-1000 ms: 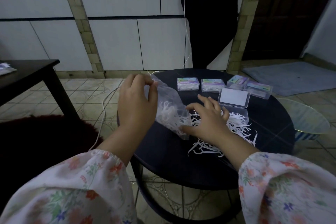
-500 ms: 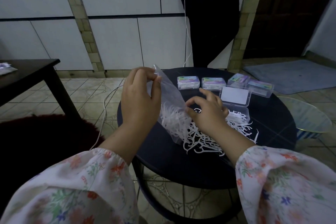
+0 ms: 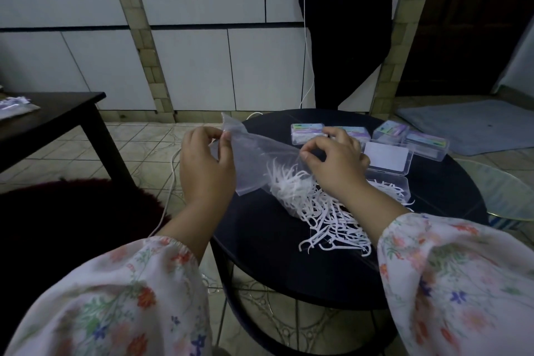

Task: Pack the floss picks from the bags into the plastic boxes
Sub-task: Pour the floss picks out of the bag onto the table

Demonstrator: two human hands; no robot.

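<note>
I am tipping the bag (image 3: pixel 260 159) so the picks (image 3: pixel 326 211) slide out onto the round table (image 3: pixel 289 269). To do this well, I think I should lift the closed end up high and shake it a little, so the picks that sit inside the bag come out the low, open end. I should go slow, so none jump off the near edge of the table. My left hand (image 3: pixel 205 165) is up in the air at the left of the table, and its thumb and fingers pinch the far top corner of the bag. My right hand (image 3: pixel 335 159) is in the middle, over the pile, with its fingers curled, and its thumb and first finger pinch the bag's upper edge. Both wrists bend down and my flowery sleeves are near me. Most picks lie in a white heap on the table, just near the bag's mouth, and some are in the open box (image 3: pixel 390 185) on the right. That box has its lid standing up. Four shut boxes (image 3: pixel 306 133) sit in a row at the far side.
</note>
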